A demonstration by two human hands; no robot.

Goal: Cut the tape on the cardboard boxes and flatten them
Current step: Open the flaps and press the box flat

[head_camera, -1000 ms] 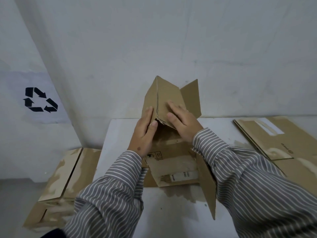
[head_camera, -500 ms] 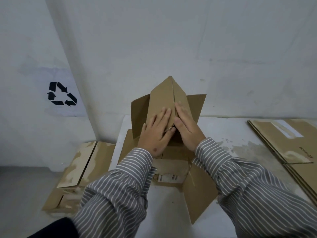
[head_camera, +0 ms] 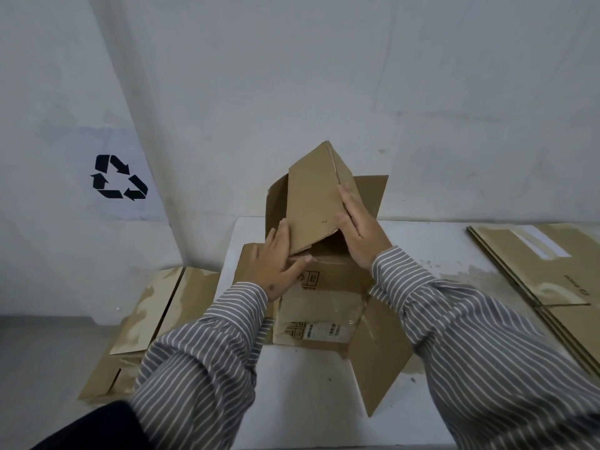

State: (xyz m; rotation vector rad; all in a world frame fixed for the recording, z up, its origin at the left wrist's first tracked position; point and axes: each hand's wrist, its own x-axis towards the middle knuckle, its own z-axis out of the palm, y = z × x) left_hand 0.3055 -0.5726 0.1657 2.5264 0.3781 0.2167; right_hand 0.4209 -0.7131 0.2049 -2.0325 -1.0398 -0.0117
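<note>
1. A half-collapsed cardboard box [head_camera: 324,287] sits on the white table [head_camera: 454,254], near its far left corner, close to the wall [head_camera: 292,76].
2. Its upper panels rise into a tent-like peak [head_camera: 328,177] that points up and away from the person, while the lower body lies against the tabletop.
3. The left hand [head_camera: 276,264] lies flat on the left slope of the peak, fingers straight and relaxed, fingertips touching the lower edge of the raised panel.
4. The right hand [head_camera: 360,225] presses its palm and straight fingers against the right slope of the peak; neither hand curls round the cardboard.
5. Both arms wear grey sleeves [head_camera: 207,358] with thin white stripes.
6. A printed shipping label [head_camera: 313,329] shows on the near face of the box, under glossy clear tape.
7. A loose flap [head_camera: 380,352] hangs open from the near right corner of the box and stretches toward the person.
8. A stack of flattened boxes [head_camera: 545,277] lies on the right side of the table, well apart from the worked box.
9. More flattened cardboard [head_camera: 156,313] rests on the floor to the left of the table.
10. A black recycling symbol [head_camera: 118,177] is painted on the left wall.
</note>
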